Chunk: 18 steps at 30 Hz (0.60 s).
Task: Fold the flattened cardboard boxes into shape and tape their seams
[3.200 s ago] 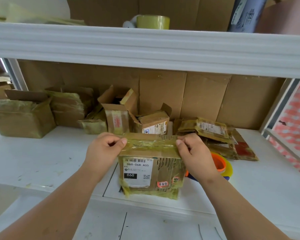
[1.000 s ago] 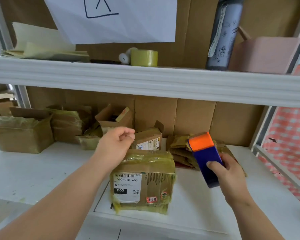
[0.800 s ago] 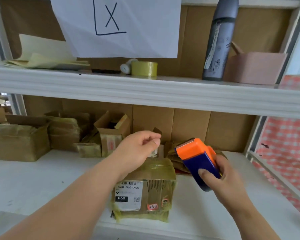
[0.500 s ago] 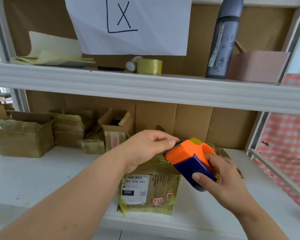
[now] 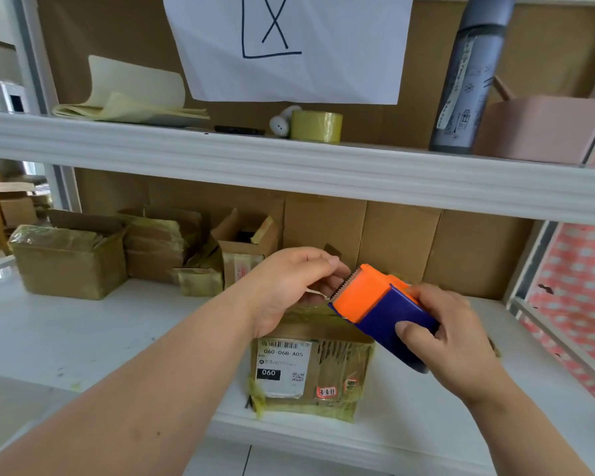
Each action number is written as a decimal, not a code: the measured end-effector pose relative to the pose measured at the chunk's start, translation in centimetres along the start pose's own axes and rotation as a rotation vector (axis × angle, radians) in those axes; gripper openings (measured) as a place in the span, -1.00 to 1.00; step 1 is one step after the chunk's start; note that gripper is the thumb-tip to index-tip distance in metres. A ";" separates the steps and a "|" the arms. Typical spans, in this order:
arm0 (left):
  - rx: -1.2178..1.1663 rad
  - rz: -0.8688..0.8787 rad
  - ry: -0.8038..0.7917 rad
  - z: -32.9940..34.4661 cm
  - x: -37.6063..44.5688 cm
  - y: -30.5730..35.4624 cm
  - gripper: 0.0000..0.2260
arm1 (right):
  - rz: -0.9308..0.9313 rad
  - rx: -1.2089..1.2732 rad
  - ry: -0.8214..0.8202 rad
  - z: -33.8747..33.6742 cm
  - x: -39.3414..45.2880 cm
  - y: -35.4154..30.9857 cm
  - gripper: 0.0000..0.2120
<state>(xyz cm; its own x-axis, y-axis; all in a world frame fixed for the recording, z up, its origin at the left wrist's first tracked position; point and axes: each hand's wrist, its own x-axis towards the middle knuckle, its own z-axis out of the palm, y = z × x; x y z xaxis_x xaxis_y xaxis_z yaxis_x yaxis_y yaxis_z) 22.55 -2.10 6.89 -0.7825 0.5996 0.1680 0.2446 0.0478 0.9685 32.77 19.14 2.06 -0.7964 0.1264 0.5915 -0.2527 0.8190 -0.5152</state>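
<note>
Two hands up: right hand point(image 5: 457, 341) grips the tape dispenser point(image 5: 380, 312) round its blue body, left hand point(image 5: 289, 286) pinches the tape end point(image 5: 318, 294) at the serrated blade; thin, sticky stuff, likely to curl. Below them sits the light, taped cardboard box point(image 5: 311, 372)

I see both forearms bare to the frame edge, no sleeves. left hand point(image 5: 289, 290) and right hand point(image 5: 450, 341), either side of the tape dispenser point(image 5: 378, 312): bare, short unpainted nails. No gloves, rings, watch.
</note>
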 end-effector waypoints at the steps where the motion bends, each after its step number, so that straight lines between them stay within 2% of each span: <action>1: 0.000 0.009 0.024 0.0 0.0 0.1 -0.83 | 0.000 0.007 0.000 0.2 0.3 -0.2 -0.72; 3: -0.009 0.026 0.077 -0.1 -0.1 0.2 -0.91 | -0.015 0.023 0.007 0.4 0.9 -0.6 -0.63; 6: -0.036 0.032 0.161 -0.5 0.0 0.0 -0.87 | -0.020 0.010 0.025 0.4 1.8 -1.6 -0.47; 10: 0.006 0.043 0.253 -1.2 0.3 -0.3 -0.85 | 0.040 -0.063 -0.058 0.2 2.9 -2.6 -0.45; 14: 0.039 0.073 0.327 -1.5 0.6 -0.5 -0.85 | -0.010 -0.094 -0.093 -0.2 4.0 -2.8 -0.40; 18: 0.090 0.120 0.382 -1.8 0.8 0.0 -0.85 | -0.051 -0.096 -0.129 -0.7 5.4 -2.9 -0.44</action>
<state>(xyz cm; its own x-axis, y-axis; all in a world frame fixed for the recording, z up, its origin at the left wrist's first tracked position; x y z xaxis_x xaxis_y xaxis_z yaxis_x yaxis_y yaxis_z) 20.92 -3.07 7.32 -0.8977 0.2659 0.3512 0.3828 0.0760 0.9207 29.64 17.85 7.19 -0.8494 0.0151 0.5275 -0.2460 0.8730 -0.4211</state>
